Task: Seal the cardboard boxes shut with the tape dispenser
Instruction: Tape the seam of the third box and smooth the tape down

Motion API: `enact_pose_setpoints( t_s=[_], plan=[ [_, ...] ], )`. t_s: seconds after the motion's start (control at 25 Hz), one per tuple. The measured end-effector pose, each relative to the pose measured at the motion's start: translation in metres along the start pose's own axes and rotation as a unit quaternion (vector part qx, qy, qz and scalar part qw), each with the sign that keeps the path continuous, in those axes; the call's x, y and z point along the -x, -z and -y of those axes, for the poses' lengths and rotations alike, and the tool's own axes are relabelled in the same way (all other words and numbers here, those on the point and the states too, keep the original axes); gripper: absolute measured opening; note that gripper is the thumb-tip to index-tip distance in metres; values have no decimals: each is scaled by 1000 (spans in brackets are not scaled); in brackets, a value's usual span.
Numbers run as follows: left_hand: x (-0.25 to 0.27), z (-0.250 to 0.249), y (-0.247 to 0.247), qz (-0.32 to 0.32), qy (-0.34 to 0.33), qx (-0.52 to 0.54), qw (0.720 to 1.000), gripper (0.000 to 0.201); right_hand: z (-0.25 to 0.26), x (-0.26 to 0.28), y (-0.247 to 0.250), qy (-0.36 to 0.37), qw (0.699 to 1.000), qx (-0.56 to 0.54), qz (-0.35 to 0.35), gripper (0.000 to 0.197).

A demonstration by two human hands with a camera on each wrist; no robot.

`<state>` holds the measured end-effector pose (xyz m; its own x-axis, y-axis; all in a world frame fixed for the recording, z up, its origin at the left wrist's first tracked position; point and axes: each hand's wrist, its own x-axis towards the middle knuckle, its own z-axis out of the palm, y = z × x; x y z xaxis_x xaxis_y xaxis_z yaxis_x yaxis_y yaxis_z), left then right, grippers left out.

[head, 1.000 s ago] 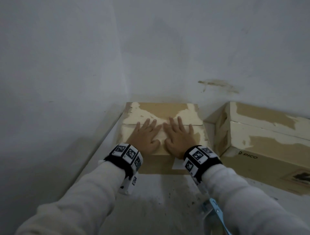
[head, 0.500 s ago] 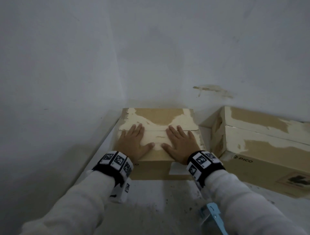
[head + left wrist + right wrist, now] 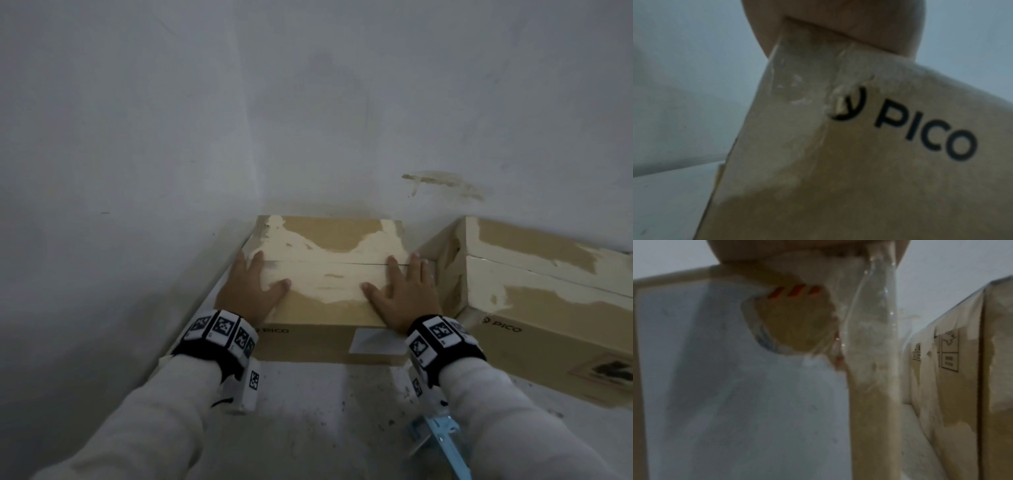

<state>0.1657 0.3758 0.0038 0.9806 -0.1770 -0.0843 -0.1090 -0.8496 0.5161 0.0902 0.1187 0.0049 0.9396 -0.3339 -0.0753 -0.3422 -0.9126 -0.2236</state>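
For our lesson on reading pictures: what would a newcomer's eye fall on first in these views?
First, the two hands: the left hand and right hand lie flat on top of the corner box, one at each end of the seam between its flaps. Next, the second box to the right, its top scuffed pale. Last, the blue tape dispenser on the floor under the right forearm.

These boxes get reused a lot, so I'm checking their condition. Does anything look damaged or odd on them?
Yes. The box under the hands has pale, torn patches across its top flaps, as does the second box beside it. A white label on the front looks partly torn away.
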Motion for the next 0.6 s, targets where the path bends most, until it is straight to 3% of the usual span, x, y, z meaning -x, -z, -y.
enact_pose_setpoints(
  t_s=[0.16,0.28,0.36,0.4,0.48,0.56,0.6],
  plan=[
    [-3,2,0,16,1,39,999,80,0,-2,5,-33,997,-61,29,82],
    [-9,10,1,14,2,153,988,76,-5,-5,12,-50,988,-147,8,80],
    [-5,18,1,37,12,276,960,75,-10,-3,14,-60,967,-246,3,92],
    [-1,21,-1,49,6,315,948,79,-14,0,14,-54,964,-260,2,108],
    [10,28,-3,59,-9,288,956,104,-19,9,10,-12,985,-169,39,141],
    [13,27,1,48,-22,158,986,127,-23,21,5,31,996,-49,67,151],
    [13,24,2,18,-37,84,996,123,-24,26,3,48,996,-15,73,154]
  ],
)
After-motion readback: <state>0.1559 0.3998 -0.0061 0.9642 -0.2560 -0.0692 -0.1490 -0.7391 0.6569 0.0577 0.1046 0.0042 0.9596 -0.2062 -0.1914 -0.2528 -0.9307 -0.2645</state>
